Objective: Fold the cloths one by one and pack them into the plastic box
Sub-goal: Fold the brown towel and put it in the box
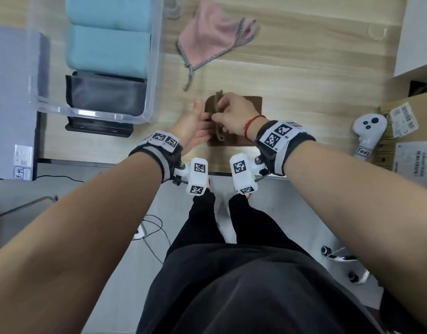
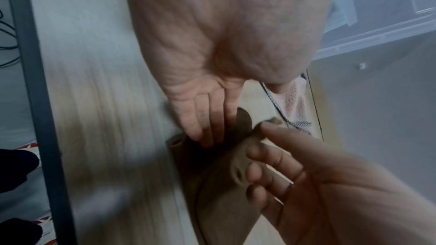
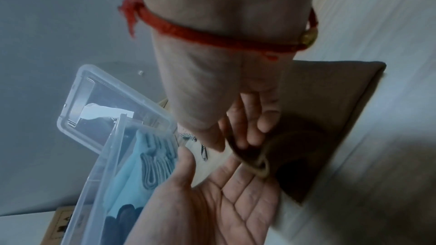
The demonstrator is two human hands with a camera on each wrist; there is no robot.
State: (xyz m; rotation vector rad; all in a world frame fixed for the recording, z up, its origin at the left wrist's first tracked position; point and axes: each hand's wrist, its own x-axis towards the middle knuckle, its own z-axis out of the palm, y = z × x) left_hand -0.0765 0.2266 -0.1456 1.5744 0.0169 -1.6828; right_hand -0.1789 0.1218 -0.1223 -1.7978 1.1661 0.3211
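Note:
A brown cloth (image 1: 253, 104) (image 2: 219, 211) (image 3: 342, 100) lies folded flat on the wooden table near its front edge. My right hand (image 1: 219, 114) (image 3: 247, 142) pinches a raised fold at the cloth's left side. My left hand (image 1: 202, 124) (image 2: 207, 133) is open with straight fingers, and their tips touch the same left edge. A crumpled pink cloth (image 1: 212, 39) (image 2: 295, 103) with checked trim lies farther back. The clear plastic box (image 1: 154, 68) (image 3: 99, 165) stands at the left and holds rolled blue cloths (image 1: 108, 44) and a grey cloth (image 1: 104, 97).
A white controller (image 1: 369, 131) and labelled cardboard boxes (image 1: 405, 145) sit at the table's right end. A grey panel (image 1: 12, 92) lies left of the box. The table's front edge (image 1: 135, 162) runs just below my wrists.

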